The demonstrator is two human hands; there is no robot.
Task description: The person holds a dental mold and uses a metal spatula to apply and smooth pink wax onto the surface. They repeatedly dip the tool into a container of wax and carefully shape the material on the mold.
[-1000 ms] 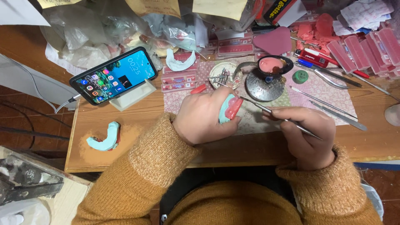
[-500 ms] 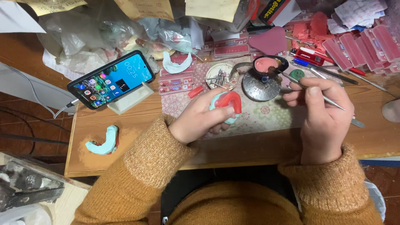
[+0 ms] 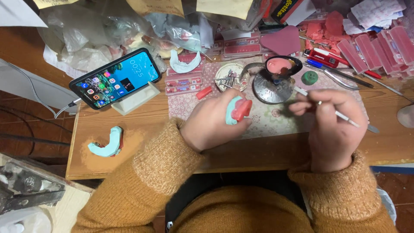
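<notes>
My left hand point(image 3: 213, 123) grips a pale blue dental cast with red wax on it point(image 3: 238, 110), held just above the patterned mat point(image 3: 276, 118). My right hand point(image 3: 332, 125) pinches a thin metal wax tool point(image 3: 345, 117). The tool's tip points up and left toward a small dark bowl of pink wax point(image 3: 280, 65) on a round metal stand point(image 3: 271, 86). Both sleeves are mustard-coloured knit.
A phone point(image 3: 116, 78) leans on a white stand at the left. A second blue cast point(image 3: 108, 143) lies near the table's left front edge. Another cast point(image 3: 184, 64), red wax boxes point(image 3: 375, 47), pens, metal tools point(image 3: 345, 78), plastic bags and a green cap point(image 3: 309, 77) crowd the back.
My right hand has lifted the tool away from the cast and swung its tip up toward the wax bowl. My left hand kept the cast, turning it slightly.
</notes>
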